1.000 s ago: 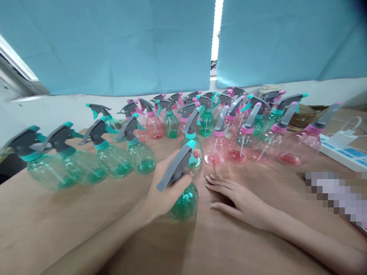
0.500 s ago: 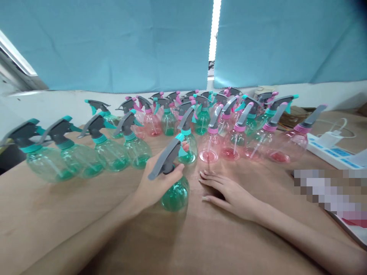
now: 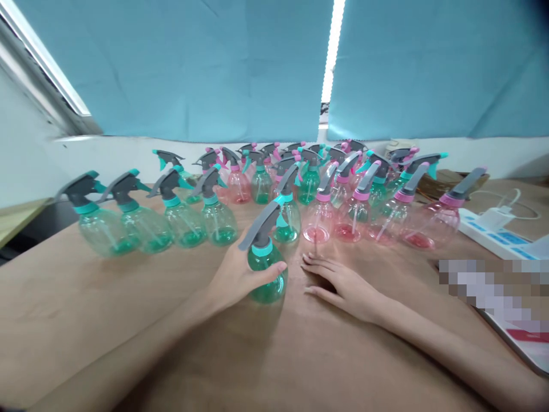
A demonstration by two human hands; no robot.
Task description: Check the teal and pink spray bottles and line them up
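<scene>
My left hand (image 3: 240,274) is wrapped round the body of a green spray bottle (image 3: 268,289), its thumb across the near side and its other fingers hidden behind. The bottle stands upright on the table, with a turquoise collar and a grey trigger head. My right hand (image 3: 343,286) lies on the tabletop to the right of this bottle, fingers stretched out and holding nothing. Just beyond the hands stand another green spray bottle (image 3: 286,220) and a pink spray bottle (image 3: 317,223).
Several green spray bottles (image 3: 218,220) stand in a row at the left, several pink ones (image 3: 351,220) at the right, with more crowded behind. A white power strip (image 3: 489,232) with a plug and cable lies at the right, near a partly blurred flat object (image 3: 514,343).
My left hand has shifted from the bottle's neck, under the trigger head, down to its body. My right hand still rests on the table. The camera view has turned slightly.
</scene>
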